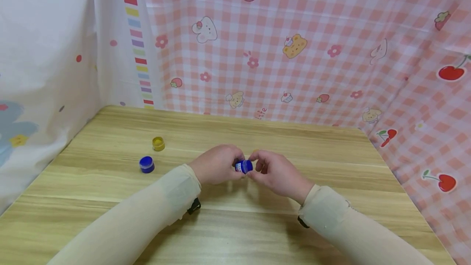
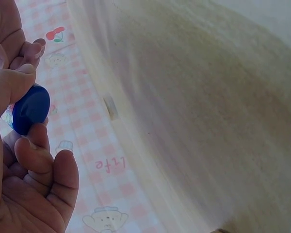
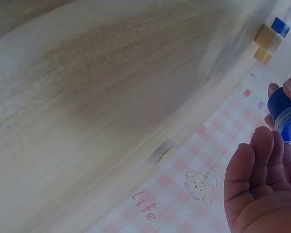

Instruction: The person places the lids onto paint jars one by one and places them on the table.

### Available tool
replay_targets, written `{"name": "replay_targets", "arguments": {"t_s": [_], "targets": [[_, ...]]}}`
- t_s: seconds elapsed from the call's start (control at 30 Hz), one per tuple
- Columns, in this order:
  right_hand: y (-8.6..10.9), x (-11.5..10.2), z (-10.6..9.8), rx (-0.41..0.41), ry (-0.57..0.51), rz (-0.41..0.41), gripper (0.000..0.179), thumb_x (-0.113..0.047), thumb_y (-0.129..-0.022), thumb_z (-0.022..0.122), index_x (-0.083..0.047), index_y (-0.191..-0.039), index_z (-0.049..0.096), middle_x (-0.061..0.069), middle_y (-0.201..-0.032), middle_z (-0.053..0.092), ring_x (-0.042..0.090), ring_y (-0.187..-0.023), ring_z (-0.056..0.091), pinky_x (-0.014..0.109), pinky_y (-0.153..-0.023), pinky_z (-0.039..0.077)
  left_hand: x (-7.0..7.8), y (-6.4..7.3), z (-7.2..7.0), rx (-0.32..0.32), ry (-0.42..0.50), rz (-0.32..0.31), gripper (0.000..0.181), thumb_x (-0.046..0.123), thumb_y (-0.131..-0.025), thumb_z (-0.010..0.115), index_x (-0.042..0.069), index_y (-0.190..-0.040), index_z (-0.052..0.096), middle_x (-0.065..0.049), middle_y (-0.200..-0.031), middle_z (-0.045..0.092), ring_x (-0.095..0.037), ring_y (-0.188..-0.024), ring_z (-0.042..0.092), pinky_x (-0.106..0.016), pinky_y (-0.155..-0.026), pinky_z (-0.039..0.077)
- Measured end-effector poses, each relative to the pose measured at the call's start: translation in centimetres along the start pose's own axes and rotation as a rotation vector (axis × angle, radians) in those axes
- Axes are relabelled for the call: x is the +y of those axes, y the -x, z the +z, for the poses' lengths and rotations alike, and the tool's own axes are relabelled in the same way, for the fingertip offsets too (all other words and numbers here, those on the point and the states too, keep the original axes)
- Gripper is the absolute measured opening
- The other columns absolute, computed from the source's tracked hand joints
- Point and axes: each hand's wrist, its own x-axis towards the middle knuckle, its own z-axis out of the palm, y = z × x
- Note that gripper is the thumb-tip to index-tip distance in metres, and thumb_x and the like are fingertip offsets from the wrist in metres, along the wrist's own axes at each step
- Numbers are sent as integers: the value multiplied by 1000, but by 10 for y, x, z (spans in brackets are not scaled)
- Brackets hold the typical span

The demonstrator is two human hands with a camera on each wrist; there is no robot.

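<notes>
A small blue jar [image 1: 243, 166] with a white label lies on its side between my hands, over the middle of the table. My left hand [image 1: 218, 165] holds it by the labelled end. The thumb and forefinger of my right hand [image 1: 275, 171] pinch the edge of its other end, the remaining fingers loosely bent. In the right wrist view that end of the blue jar [image 3: 287, 119] shows a clear collar around a blue face. The left wrist view shows a smooth blue round face of the jar [image 2: 32, 110] beside my left fingers.
On the wood table [image 1: 228, 232], a second blue jar [image 1: 146, 165] stands at the left, with a small yellow jar [image 1: 158, 144] just behind it. Something small and yellow [image 1: 255, 151] is partly hidden behind my right hand. Patterned cloth [image 1: 272, 23] walls the back and sides.
</notes>
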Motion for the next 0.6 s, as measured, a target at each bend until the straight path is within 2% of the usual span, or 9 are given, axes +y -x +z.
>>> {"name": "replay_targets", "arguments": {"t_s": [0.17, 0.3, 0.5, 0.6], "targets": [[0, 1, 0, 0, 3, 1, 33, -16, -94, 79, -10, -124, 66, -1, -85, 64, 11, -66, 54, 25, -57, 46, 0, -1, 1, 3, 1, 1, 22, 29, -93, 81, 11, -102, 73, 6, -91, 68, -11, -80, 61, -26, -76, 55], [0, 1, 0, -3, -2, -4, 25, -16, -95, 78, -13, -117, 68, -2, -81, 62, 10, -64, 52, 25, -56, 44, 0, 0, 1, 4, 2, -5, 22, 30, -93, 82, 12, -101, 73, 6, -90, 68, -11, -80, 61, -26, -75, 54], [0, 1, 0, -2, 0, -5, 32, -16, -94, 79, -11, -123, 66, -3, -80, 62, 9, -64, 52, 24, -57, 45, 1, 0, 1, -2, -4, -12, 23, 31, -94, 81, 12, -103, 73, 7, -91, 68, -11, -81, 61, -26, -77, 55], [1, 1, -1, -6, -1, -3, 29, -17, -95, 79, -13, -120, 67, -3, -79, 62, 9, -64, 52, 24, -56, 44, 1, 0, 1, -1, -7, -9, 22, 31, -94, 81, 12, -102, 73, 7, -90, 68, -11, -81, 61, -26, -77, 55]]}}
